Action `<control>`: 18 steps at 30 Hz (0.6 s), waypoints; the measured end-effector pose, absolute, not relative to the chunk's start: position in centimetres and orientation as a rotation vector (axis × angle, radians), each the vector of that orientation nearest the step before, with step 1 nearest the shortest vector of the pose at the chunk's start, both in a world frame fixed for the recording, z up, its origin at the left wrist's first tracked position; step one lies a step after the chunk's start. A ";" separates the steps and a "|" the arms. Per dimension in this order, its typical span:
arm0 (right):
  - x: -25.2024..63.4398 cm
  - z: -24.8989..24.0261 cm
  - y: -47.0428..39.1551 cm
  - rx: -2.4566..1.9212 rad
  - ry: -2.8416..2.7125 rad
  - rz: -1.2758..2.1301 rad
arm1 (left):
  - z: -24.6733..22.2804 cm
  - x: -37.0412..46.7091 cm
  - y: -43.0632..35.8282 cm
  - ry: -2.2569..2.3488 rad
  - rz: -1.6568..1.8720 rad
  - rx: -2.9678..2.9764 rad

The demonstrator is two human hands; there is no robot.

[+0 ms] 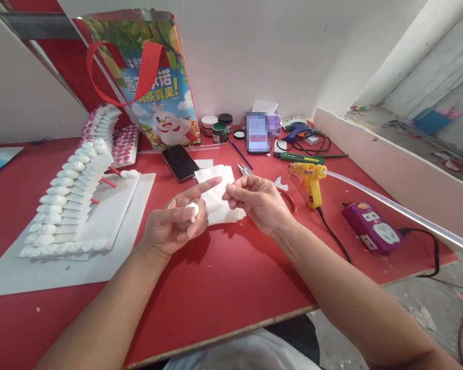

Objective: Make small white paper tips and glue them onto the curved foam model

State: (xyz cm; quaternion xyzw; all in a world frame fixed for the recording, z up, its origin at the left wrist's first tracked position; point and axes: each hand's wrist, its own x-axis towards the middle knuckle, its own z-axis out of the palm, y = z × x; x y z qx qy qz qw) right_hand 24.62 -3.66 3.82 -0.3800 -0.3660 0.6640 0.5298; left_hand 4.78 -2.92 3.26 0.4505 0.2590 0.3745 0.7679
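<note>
My left hand (177,218) pinches a small white wad (193,209), apparently crumpled paper, between thumb and curled fingers, while its index finger points out to the right. Just beside that fingertip, my right hand (260,200) is closed, thumb pressed on the index finger; whatever it may hold is too small to make out. Under and behind both hands lies a stack of white paper sheets (218,198). To the left stands a white stepped structure (75,198) edged with rows of white puffs, on a white board (117,226).
A yellow glue gun (312,182) with a long clear stick and a purple power socket (373,226) are at right. Scissors (246,169), a black phone (180,162), a lit phone (258,133), paint jars (219,132) and a gift bag (158,87) stand or lie farther back.
</note>
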 end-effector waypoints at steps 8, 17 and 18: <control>24.8 3.9 -3.4 -0.847 -0.824 1.565 | 2.7 4.8 -3.0 0.444 0.746 0.870; 24.4 3.3 -3.6 -1.091 -1.189 1.298 | 2.1 4.6 -2.9 0.291 0.734 0.853; 24.3 3.2 -3.7 -1.110 -1.259 1.277 | 2.1 4.6 -3.0 0.272 0.718 0.858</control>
